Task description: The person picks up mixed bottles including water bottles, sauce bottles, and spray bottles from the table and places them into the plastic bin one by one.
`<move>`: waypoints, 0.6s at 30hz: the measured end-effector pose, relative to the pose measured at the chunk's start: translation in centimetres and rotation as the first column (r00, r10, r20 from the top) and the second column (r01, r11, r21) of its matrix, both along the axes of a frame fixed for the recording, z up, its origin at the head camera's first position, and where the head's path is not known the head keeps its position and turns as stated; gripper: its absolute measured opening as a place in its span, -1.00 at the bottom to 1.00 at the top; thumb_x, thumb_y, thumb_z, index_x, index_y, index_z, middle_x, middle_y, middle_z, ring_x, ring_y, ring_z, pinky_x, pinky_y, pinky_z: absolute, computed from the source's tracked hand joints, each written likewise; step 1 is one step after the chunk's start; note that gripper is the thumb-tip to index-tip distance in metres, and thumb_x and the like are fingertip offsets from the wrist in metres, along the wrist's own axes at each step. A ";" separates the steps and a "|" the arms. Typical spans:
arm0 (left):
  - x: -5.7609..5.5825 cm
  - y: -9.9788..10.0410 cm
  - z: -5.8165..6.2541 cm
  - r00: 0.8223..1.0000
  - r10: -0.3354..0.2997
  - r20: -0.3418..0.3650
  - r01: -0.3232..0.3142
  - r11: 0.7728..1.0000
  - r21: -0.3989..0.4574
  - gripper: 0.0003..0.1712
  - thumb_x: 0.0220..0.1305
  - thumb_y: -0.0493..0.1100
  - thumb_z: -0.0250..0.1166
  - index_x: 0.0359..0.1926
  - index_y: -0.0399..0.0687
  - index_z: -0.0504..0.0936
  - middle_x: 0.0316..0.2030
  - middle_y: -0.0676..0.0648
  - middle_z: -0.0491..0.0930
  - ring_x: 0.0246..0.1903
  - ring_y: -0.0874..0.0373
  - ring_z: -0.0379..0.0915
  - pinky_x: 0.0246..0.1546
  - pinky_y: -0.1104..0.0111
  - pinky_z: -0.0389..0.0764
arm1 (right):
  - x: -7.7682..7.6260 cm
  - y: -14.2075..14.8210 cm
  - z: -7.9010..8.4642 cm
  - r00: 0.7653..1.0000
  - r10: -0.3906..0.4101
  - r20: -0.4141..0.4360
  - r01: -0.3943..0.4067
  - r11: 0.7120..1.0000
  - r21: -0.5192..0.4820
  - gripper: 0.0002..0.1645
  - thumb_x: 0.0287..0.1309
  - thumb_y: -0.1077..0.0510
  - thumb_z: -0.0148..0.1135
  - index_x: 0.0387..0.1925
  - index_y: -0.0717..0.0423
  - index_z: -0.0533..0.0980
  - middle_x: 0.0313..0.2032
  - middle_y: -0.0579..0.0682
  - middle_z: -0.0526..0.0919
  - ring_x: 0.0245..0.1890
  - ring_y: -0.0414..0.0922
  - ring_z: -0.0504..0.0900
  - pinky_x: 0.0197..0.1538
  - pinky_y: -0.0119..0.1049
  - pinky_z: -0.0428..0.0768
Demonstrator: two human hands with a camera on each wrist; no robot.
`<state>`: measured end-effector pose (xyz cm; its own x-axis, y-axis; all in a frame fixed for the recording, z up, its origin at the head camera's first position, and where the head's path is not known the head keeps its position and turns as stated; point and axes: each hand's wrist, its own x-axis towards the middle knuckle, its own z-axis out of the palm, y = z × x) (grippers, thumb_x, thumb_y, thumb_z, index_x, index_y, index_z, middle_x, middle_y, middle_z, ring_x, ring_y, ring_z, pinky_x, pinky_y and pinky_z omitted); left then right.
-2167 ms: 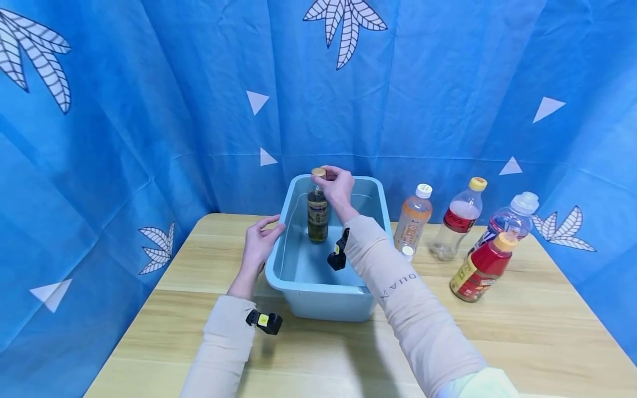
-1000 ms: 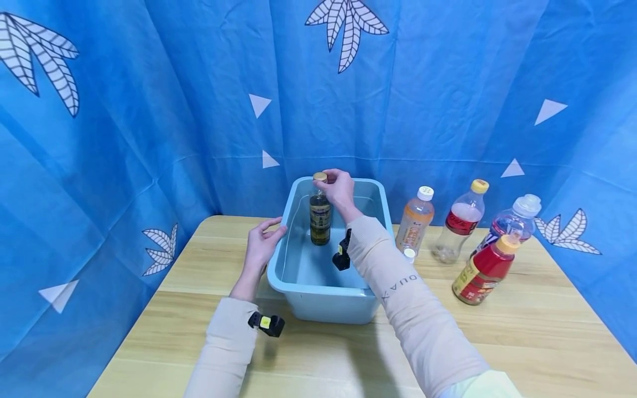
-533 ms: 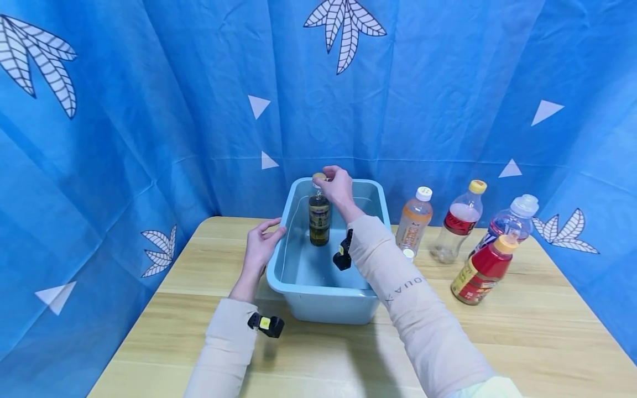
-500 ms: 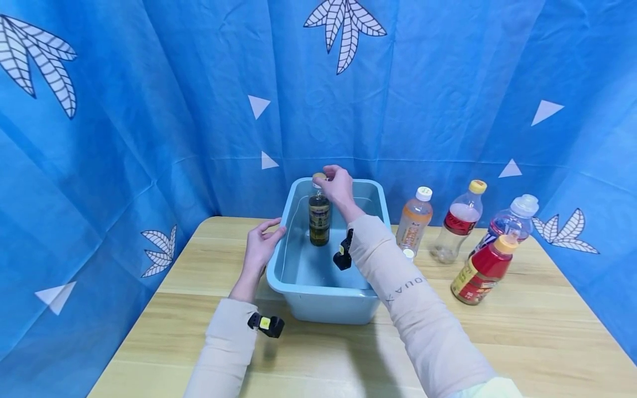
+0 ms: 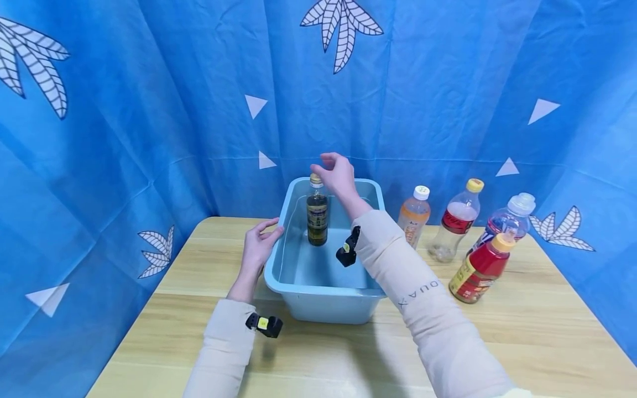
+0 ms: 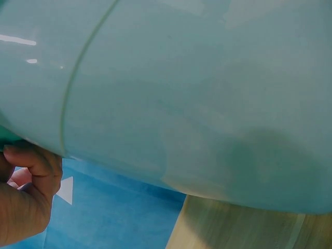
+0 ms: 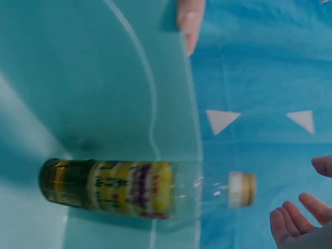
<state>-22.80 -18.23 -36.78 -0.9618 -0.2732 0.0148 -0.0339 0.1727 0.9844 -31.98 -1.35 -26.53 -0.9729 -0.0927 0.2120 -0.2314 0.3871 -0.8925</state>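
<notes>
A light blue plastic tub (image 5: 323, 307) stands on the table. My left hand (image 5: 257, 246) grips its left rim; in the left wrist view, curled fingers (image 6: 39, 168) meet the tub's edge. Inside, toward the back left, an upright bottle (image 5: 317, 213) of dark yellowish liquid has a gold cap and a printed label. My right hand (image 5: 338, 174) hovers just above and right of that cap, holding nothing. The right wrist view shows a gap between the bottle's cap (image 7: 242, 190) and the spread fingers (image 7: 295, 223).
Right of the tub stand an orange-topped bottle with a white cap (image 5: 414, 215), a red-labelled clear bottle (image 5: 454, 224), a bottle with a clear cap (image 5: 507, 218) and a red bottle with an orange cap (image 5: 481, 268). A blue curtain (image 5: 438, 83) hangs behind the wooden table (image 5: 164, 342).
My right hand has let go of the bottle's cap and lifted up and slightly right. The bottle stays standing in the tub, and my left hand stays at the rim.
</notes>
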 end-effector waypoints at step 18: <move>-0.1 0.0 0.0 1.000 -0.007 0.020 0.007 1.000 0.002 -0.57 0.21 -0.08 0.15 0.09 -0.09 0.44 -0.12 -0.28 0.53 -0.18 -0.08 0.52 -0.24 0.20 0.56 | 3.6 2.0 4.0 0.988 0.104 -0.112 -0.104 0.995 0.009 -0.50 0.09 -0.02 0.16 0.06 0.05 0.41 -0.02 0.02 0.50 0.00 -0.12 0.44 -0.02 -0.28 0.46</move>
